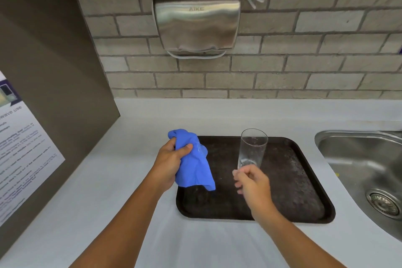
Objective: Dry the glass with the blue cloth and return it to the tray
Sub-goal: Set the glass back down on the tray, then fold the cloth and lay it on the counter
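Note:
A tall clear glass [253, 148] stands upright over the dark brown tray [293, 180], and my right hand [253, 183] grips it at its base. Whether its base touches the tray I cannot tell. My left hand [171, 160] holds a crumpled blue cloth [193, 163] above the tray's left edge, a hand's width left of the glass. The cloth hangs down loosely below my fingers and does not touch the glass.
The tray lies on a pale grey counter [130, 180]. A steel sink [365, 172] with a drain sits to the right. A steel hand dryer [196, 20] hangs on the brick wall. A dark side panel with a printed notice [24, 150] stands at the left.

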`<state>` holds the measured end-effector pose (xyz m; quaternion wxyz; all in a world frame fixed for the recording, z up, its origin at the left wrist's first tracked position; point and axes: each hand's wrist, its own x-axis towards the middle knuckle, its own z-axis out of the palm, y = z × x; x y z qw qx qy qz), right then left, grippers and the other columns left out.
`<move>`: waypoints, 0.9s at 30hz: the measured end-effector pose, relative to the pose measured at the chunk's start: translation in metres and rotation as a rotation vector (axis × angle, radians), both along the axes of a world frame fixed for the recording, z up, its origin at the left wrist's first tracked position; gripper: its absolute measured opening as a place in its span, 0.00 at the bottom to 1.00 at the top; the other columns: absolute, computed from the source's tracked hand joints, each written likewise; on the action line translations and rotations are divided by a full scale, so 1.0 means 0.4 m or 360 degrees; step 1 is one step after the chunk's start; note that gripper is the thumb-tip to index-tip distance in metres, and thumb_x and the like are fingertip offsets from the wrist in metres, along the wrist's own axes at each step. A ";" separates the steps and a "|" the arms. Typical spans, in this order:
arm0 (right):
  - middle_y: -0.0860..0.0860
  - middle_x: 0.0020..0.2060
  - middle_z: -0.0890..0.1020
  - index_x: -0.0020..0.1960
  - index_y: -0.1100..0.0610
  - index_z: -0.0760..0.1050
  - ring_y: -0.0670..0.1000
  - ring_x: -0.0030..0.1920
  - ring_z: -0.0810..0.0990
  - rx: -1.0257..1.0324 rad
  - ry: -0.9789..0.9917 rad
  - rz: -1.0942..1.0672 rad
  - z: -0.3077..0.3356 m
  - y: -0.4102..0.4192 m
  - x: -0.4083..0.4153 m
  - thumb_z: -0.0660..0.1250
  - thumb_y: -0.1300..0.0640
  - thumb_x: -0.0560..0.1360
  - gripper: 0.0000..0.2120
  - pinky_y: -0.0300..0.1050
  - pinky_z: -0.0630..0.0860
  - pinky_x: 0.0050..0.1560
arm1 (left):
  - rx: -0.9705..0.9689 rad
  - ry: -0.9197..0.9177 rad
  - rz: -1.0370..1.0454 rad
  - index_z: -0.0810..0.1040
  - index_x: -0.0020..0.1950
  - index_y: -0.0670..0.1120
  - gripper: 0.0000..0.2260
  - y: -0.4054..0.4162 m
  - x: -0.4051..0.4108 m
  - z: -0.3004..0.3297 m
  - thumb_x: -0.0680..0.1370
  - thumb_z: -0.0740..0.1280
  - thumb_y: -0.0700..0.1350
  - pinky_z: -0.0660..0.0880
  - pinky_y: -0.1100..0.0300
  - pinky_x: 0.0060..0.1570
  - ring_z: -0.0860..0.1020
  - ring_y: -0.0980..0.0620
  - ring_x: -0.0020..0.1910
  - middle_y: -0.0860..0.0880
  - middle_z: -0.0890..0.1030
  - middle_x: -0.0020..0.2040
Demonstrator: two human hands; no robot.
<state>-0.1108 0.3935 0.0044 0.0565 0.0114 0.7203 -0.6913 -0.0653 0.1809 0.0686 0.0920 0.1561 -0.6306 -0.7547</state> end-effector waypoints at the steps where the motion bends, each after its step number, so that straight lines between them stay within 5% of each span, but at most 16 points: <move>1: 0.54 0.40 0.84 0.39 0.57 0.79 0.51 0.38 0.81 0.0005 -0.0164 0.0199 0.020 -0.028 0.012 0.72 0.54 0.74 0.08 0.44 0.78 0.38 | 0.0017 0.0003 -0.0025 0.75 0.65 0.43 0.14 -0.005 0.003 0.002 0.79 0.66 0.42 0.78 0.49 0.57 0.80 0.42 0.59 0.40 0.81 0.61; 4: 0.55 0.50 0.88 0.54 0.57 0.83 0.55 0.52 0.85 -0.0175 -0.0554 0.0699 0.075 -0.109 0.008 0.64 0.36 0.76 0.24 0.52 0.81 0.55 | 0.0074 0.0011 -0.0059 0.76 0.64 0.43 0.15 -0.020 0.017 0.005 0.78 0.67 0.42 0.78 0.50 0.54 0.81 0.42 0.58 0.40 0.82 0.60; 8: 0.57 0.60 0.84 0.62 0.53 0.82 0.57 0.63 0.82 -0.0655 -0.0744 0.1069 0.106 -0.200 0.008 0.62 0.35 0.76 0.27 0.57 0.73 0.69 | 0.0147 0.0030 -0.0091 0.77 0.64 0.44 0.17 -0.050 0.052 0.003 0.76 0.69 0.42 0.79 0.50 0.55 0.81 0.41 0.58 0.41 0.83 0.59; 12: 0.60 0.63 0.82 0.66 0.58 0.79 0.60 0.65 0.80 -0.0864 -0.0908 0.1092 0.104 -0.264 0.024 0.70 0.45 0.75 0.24 0.59 0.71 0.70 | 0.0165 0.0058 -0.0150 0.76 0.65 0.42 0.17 -0.098 0.093 -0.002 0.76 0.68 0.40 0.78 0.49 0.57 0.80 0.39 0.60 0.39 0.82 0.60; 16: 0.63 0.64 0.81 0.65 0.59 0.78 0.62 0.65 0.79 -0.0717 -0.0761 0.0986 0.090 -0.312 0.039 0.71 0.52 0.76 0.20 0.61 0.71 0.69 | 0.0153 0.0088 -0.0154 0.78 0.64 0.42 0.18 -0.145 0.137 -0.009 0.74 0.70 0.39 0.79 0.51 0.54 0.80 0.39 0.60 0.39 0.82 0.60; 21: 0.60 0.54 0.86 0.54 0.58 0.83 0.61 0.57 0.84 -0.0506 -0.0512 0.0899 0.087 -0.345 0.069 0.73 0.59 0.74 0.09 0.56 0.80 0.57 | 0.0235 0.0079 -0.0063 0.78 0.64 0.40 0.19 -0.207 0.195 -0.023 0.76 0.68 0.49 0.78 0.49 0.54 0.79 0.38 0.62 0.37 0.81 0.62; 27: 0.59 0.53 0.87 0.54 0.60 0.83 0.60 0.55 0.85 -0.0364 -0.0422 0.1030 0.075 -0.356 0.100 0.75 0.62 0.72 0.11 0.63 0.78 0.62 | 0.0178 -0.0160 0.0099 0.81 0.59 0.40 0.18 -0.297 0.273 -0.061 0.73 0.73 0.47 0.79 0.47 0.51 0.82 0.38 0.57 0.38 0.82 0.59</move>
